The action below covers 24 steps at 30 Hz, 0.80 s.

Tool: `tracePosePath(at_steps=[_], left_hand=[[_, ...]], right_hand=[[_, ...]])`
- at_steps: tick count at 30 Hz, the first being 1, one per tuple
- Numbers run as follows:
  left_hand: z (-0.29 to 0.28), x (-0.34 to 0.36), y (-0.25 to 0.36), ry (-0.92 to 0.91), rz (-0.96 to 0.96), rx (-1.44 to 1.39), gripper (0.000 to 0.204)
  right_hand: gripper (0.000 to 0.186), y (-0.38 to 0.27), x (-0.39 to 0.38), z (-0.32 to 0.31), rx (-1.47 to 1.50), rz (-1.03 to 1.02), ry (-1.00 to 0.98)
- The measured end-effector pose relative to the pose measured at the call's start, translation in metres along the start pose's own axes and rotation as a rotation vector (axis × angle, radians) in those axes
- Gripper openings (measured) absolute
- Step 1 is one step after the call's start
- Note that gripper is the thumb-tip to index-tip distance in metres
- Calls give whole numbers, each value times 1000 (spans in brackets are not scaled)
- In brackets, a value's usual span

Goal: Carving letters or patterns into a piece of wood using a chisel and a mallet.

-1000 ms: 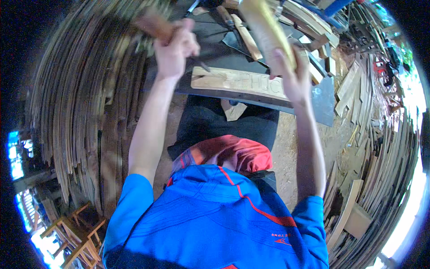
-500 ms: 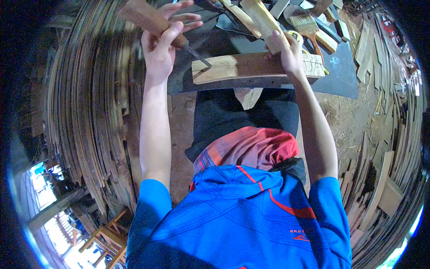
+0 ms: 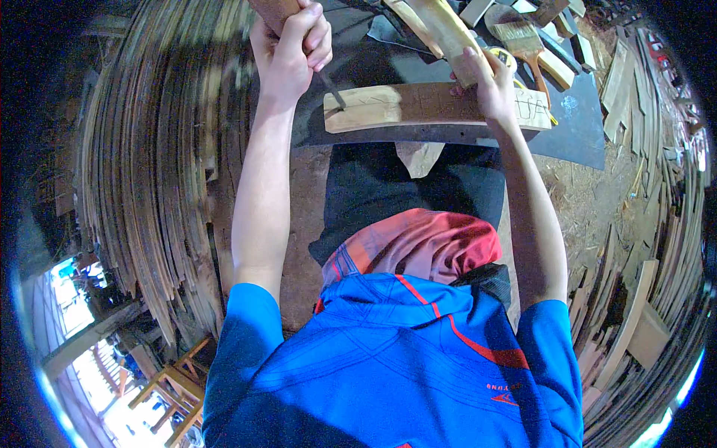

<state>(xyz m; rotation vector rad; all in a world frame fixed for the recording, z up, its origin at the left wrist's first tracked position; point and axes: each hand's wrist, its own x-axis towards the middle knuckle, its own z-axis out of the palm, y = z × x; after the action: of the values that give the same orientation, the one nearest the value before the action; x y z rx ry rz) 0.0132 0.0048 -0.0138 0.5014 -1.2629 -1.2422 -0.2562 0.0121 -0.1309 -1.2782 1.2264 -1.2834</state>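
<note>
My left hand (image 3: 293, 58) is wrapped round the wooden handle of a chisel (image 3: 334, 91). Its narrow metal blade slants down to the left end of a pale wooden board (image 3: 385, 108), where the tip appears to touch. Pencil-like marks run along the board's upper face. A light, thick wooden bar (image 3: 451, 41) is gripped near its lower end by my right hand (image 3: 495, 89), above the right half of the board. That bar's far end reaches past the upper picture edge, as does the top of the chisel handle.
The board lies along the near edge of a dark worktable (image 3: 575, 131). A wide paintbrush (image 3: 520, 41), a yellow tape measure (image 3: 503, 57) and wood offcuts (image 3: 556, 69) crowd its far right. Stacked planks (image 3: 149, 164) stand at the left; more timber (image 3: 624, 313) lies right.
My left fingers, spread before, have closed round the chisel handle. The chisel now stands steeper, its tip nearer the board's left end. My right hand keeps hold of the wooden bar.
</note>
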Motion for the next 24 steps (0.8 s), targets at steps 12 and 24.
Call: tracePosePath(at_steps=[12, 24], left_hand=[[7, 7, -20, -188, 143, -679, 8], [28, 7, -12, -176, 218, -17, 18]], right_hand=[[49, -7, -2, 5, 12, 14, -17], [49, 1, 1, 1, -23, -79, 18]])
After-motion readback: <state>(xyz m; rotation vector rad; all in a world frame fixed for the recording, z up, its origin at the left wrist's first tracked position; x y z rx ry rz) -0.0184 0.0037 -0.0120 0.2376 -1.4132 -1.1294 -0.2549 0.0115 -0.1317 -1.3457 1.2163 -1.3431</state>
